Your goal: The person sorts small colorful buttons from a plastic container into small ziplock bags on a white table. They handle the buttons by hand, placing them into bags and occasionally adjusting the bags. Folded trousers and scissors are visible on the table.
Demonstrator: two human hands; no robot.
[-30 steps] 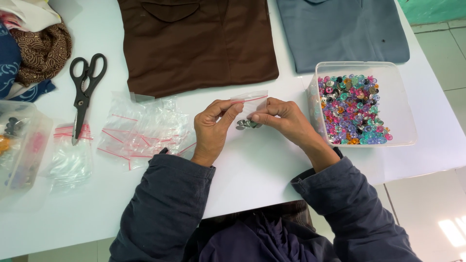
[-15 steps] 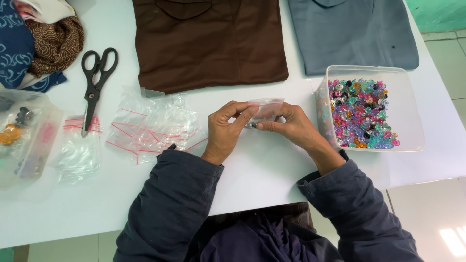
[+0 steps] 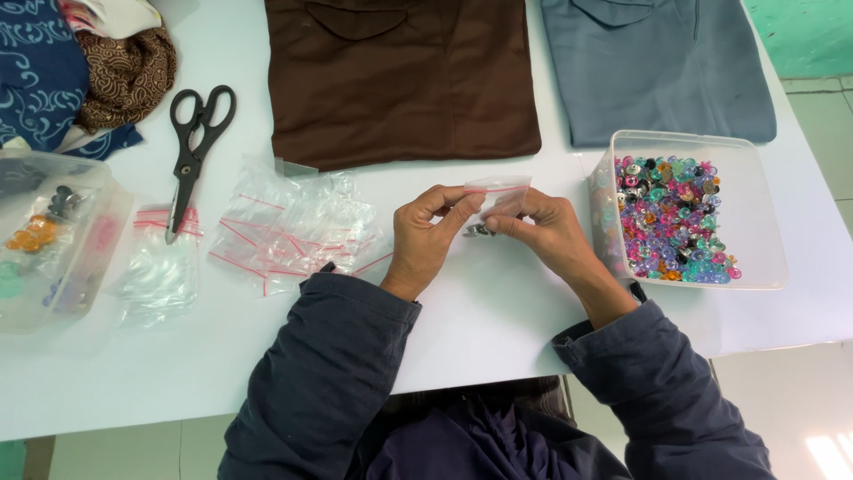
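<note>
Both my hands pinch a small clear zip bag with a red strip, held just above the white table. My left hand grips its left side and my right hand grips its right side. A few small dark buttons show between my fingers at the bag's lower end. A clear plastic box full of colourful buttons stands right of my right hand. A heap of empty zip bags lies left of my left hand.
Black scissors lie at the left. A folded brown garment and a folded grey one lie at the back. A clear box with filled bags stands at the far left, with patterned cloth behind it.
My hands stay together on the small bag and have barely moved on the table. The view has shifted slightly to the left and the bag is held a little more upright.
</note>
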